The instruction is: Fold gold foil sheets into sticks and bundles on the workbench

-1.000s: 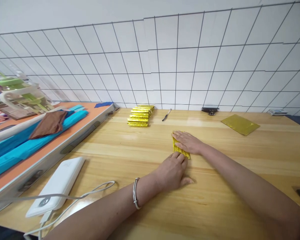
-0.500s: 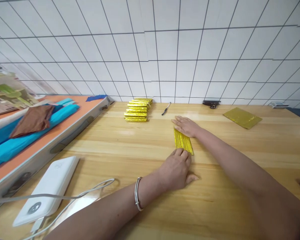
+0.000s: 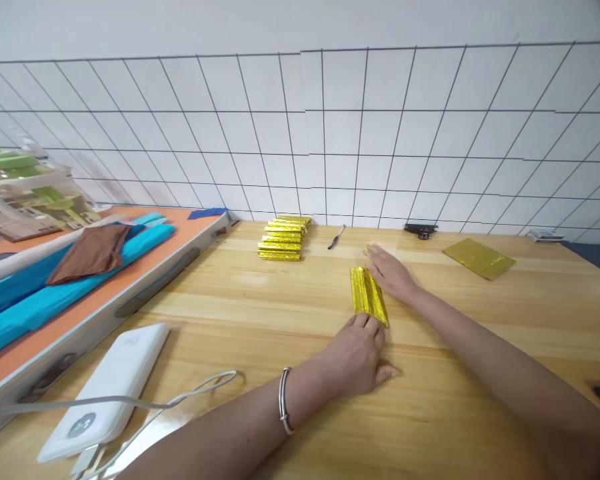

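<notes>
In the head view, we see pleated gold foil [image 3: 369, 293] lying on the bench [image 3: 405, 427] between both hands. The left hand [image 3: 354, 353] bends its fingers over the near end, thumb spread aside; whether it grips, we cannot tell. The right hand [image 3: 391, 272], flat and holding nothing, is at the far right edge. We think the pleats could spring or skew if left-hand pressure slackens.

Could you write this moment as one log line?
left hand: on pleated foil, near end | right hand: at foil's far end, contact unclear | foil: on table | pen: beyond foil
</notes>
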{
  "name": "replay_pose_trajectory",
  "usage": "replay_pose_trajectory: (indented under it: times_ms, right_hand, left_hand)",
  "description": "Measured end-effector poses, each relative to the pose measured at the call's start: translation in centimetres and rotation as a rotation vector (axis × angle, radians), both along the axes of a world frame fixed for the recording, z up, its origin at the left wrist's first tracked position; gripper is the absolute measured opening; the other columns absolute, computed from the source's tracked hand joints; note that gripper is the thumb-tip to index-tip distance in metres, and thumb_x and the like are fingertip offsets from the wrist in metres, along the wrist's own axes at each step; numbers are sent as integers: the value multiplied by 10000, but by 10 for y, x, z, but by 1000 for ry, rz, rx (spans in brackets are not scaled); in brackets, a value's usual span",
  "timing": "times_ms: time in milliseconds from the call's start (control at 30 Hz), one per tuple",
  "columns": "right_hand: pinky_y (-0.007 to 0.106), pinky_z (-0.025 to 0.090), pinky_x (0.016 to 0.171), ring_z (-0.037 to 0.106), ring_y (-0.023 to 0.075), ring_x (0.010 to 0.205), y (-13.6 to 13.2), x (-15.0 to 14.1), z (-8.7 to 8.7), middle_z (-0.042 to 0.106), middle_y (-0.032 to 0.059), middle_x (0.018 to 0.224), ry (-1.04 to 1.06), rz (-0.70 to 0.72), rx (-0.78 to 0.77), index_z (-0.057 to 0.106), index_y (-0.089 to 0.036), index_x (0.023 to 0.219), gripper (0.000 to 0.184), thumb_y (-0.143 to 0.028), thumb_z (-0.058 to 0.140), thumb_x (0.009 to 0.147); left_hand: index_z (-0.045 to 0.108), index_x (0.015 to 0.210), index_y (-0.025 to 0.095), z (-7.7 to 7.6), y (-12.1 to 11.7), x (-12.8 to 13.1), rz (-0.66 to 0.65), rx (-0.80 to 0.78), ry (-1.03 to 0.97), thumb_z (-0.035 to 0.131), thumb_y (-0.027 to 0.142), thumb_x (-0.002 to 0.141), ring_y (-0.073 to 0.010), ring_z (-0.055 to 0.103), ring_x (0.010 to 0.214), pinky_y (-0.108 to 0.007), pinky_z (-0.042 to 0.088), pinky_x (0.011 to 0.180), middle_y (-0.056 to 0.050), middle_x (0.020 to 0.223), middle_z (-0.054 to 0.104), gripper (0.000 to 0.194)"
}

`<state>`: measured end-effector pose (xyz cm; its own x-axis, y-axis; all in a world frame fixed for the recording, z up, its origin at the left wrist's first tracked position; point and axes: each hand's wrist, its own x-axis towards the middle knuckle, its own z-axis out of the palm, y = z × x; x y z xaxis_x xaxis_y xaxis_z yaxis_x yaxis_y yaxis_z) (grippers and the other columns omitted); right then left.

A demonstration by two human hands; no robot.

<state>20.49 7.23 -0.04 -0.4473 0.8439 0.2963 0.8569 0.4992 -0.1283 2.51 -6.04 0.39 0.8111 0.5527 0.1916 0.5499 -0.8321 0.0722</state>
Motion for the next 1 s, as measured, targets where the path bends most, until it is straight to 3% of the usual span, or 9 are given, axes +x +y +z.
replay_pose_trajectory:
  times_ms: [100,200,333,633,733,833,1000]
  right_hand:
    - [376,204,1098,178,186,1359,-35,-8,-12,276,52,1467,-38,86,-55,288,-165,1403,557,-437,161,934]
    - [364,224,1088,210,192,1350,-46,-15,-26,284,45,1464,-79,130,-116,338,-183,1383,566,-481,196,923]
    - [412,175,1091,185,234,1355,-29,-20,-35,223,83,1483,-105,91,-145,251,-150,1418,645,-537,178,906]
    - [393,128,1096,127,237,1368,9,-19,-35,143,48,1505,-150,67,-146,182,-193,1438,696,-606,123,880]
    - [394,135,1095,135,235,1367,11,-19,-36,155,52,1503,-158,71,-130,181,-194,1437,694,-604,124,880]
    - [393,146,1092,148,231,1364,12,-18,-37,170,60,1499,-165,72,-113,185,-191,1436,690,-600,126,882]
    - [384,155,1090,158,227,1362,13,-17,-39,184,62,1496,-182,76,-97,188,-193,1435,687,-598,127,883]
  left_hand:
    - [521,1165,64,-2,1,0,4,5,-15,300,639,829,-304,447,1000,-433,371,898,-168,1060,517,701]
    - [463,1238,52,-5,1,0,8,16,-41,315,631,827,-325,400,1094,-449,316,966,-188,1180,463,725]
    - [473,1225,50,-4,-2,1,33,2,-19,299,612,839,-320,407,1079,-455,305,966,-178,1143,482,704]
    - [516,1122,74,3,-10,4,92,-78,-32,311,604,838,-284,449,1019,-431,331,939,-157,1061,524,636]
    - [481,1175,73,1,-10,3,119,-92,-61,318,616,829,-303,417,1121,-430,305,978,-179,1202,475,664]
    - [398,1270,53,-3,-13,3,129,-83,-63,295,607,841,-329,289,1271,-437,222,1045,-202,1369,343,709]
    - [316,1327,-8,-9,-18,4,117,-113,-24,242,599,857,-344,191,1335,-441,146,1078,-247,1414,269,771]
